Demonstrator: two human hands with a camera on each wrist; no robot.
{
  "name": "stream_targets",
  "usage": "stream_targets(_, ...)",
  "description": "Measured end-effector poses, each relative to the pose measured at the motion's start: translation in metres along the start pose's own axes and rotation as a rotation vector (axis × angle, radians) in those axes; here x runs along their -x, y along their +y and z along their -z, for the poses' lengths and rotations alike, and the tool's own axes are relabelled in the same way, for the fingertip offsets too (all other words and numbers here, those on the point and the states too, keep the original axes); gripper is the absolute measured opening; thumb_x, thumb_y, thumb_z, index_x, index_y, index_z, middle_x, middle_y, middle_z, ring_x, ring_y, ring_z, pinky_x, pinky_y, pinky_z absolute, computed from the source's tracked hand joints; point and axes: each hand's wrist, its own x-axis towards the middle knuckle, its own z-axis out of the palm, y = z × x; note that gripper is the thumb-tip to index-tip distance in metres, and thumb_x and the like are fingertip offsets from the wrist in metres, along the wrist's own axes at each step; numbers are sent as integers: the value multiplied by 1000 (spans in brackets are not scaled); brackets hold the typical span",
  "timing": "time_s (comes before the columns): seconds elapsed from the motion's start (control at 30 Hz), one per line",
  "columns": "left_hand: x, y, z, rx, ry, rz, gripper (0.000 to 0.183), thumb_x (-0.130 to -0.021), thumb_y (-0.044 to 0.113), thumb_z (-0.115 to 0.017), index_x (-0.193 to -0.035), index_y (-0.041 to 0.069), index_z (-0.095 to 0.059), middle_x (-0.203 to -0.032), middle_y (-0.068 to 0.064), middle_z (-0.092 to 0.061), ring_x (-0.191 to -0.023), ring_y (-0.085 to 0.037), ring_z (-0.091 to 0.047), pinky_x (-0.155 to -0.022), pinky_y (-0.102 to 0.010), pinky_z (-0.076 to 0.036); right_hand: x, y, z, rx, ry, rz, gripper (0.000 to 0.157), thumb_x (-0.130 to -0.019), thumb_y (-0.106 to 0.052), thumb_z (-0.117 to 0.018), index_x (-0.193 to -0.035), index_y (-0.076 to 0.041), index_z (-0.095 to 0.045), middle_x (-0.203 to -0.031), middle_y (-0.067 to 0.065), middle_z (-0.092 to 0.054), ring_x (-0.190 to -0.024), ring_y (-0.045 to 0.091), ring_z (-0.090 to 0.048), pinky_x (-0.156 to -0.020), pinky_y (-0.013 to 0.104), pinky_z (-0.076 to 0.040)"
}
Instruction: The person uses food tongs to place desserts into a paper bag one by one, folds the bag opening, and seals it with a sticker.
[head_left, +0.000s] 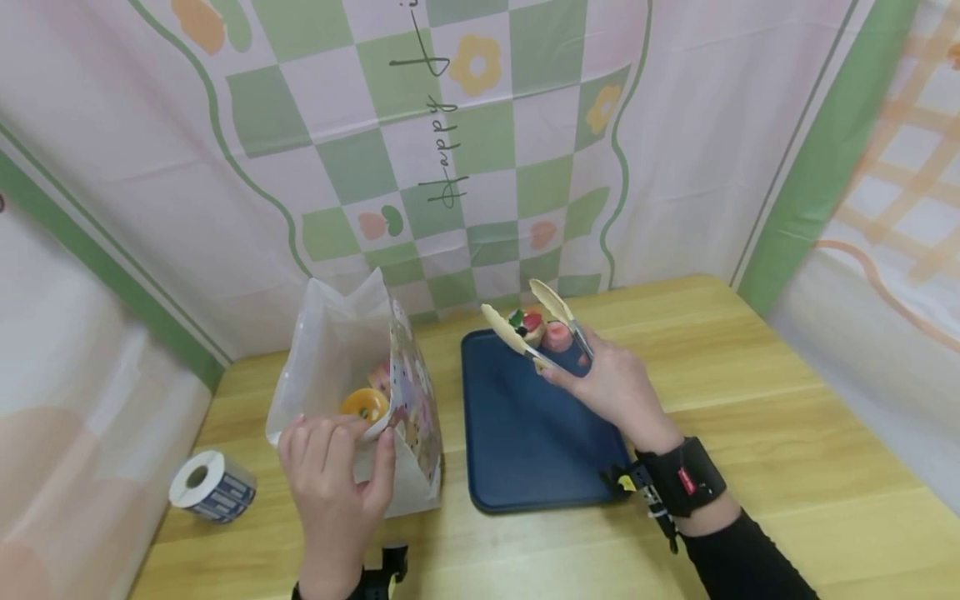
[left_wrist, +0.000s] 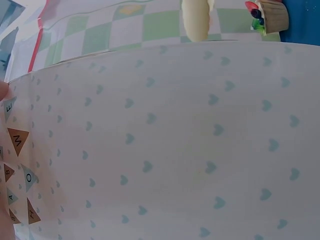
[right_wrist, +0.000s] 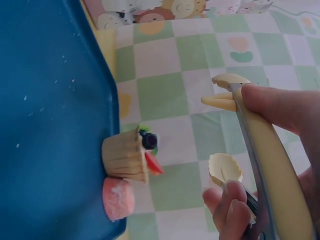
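My left hand (head_left: 333,475) grips the near rim of a white paper bag (head_left: 412,479), fingers over the edge and thumb on the outside. Inside the standing, wide-mouthed bag an orange ring-shaped doughnut (head_left: 365,403) shows beside something pink. The heart-printed bag wall (left_wrist: 175,125) fills most of the left wrist view. In my right hand (head_left: 622,387) is a pair of cream-tipped tongs (head_left: 506,329), its arms spread. Between and below the tips, a fruit-topped cupcake (right_wrist: 122,156) stands at the far end of a dark blue tray (head_left: 540,450). A pink sugared sweet (right_wrist: 118,198) sits right beside it.
A roll of labels (head_left: 212,487) stands on the wooden table (head_left: 720,375), left of the bag. Behind the table hangs a green-and-white checked cloth (head_left: 480,142), close to the tray's far edge.
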Motion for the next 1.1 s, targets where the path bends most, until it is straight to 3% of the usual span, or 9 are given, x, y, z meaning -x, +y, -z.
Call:
stream_targets(0.3,0,0,0,-4,4,3,42,-90,30,-55,-65,-3,-56,-62,-15,-58,-64,-32,-48,-73,-55,-33,-7,10,-8,4,-35,-41,81,-74,-55,-70,-130,0,-51,-82,18,-69,-73,29,-61,-59,44,-45)
stream_targets(0.53,0,0,1,-7,-7,13,41,-89,31,-55,-66,-3,-57,-63,-15,-58,-64,-32,-48,-74,-55,-33,-10,15,-16,-7,-18,-51,75,-73,-52,-72,-124,0,-54,-95,26,-69,-83,38,-62,-65,51,-47)
stream_targets(0.77,1,0,1,-8,-21,18,42,-90,31,-55,-67,-4,-57,-64,-15,-58,-65,-32,-49,-74,-55,-33,-10,21,-23,7,4,-67,65,-71,-52,-74,-109,-2,-59,-74,17,-67,-69,32,-61,-57,46,-45)
stream_targets(0.97,0,0,1,-6,-17,16,42,-90,31,-55,-66,-3,-57,-63,-14,-58,-64,-32,-48,-74,-54,-33,-12,25,-28,4,-6,-70,70,-70,-51,-75,-115,1,-58,-90,28,-69,-79,40,-63,-63,52,-47)
stream_targets(1.1,1,-1,1,-6,-9,14,42,-90,31,-55,-66,-3,-57,-63,-14,-57,-64,-32,-48,-74,-54,-33,-13,27,-31,7,-26,-77,71,-71,-50,-75,-116,2,-58,-90,28,-70,-80,40,-63,-65,53,-47)
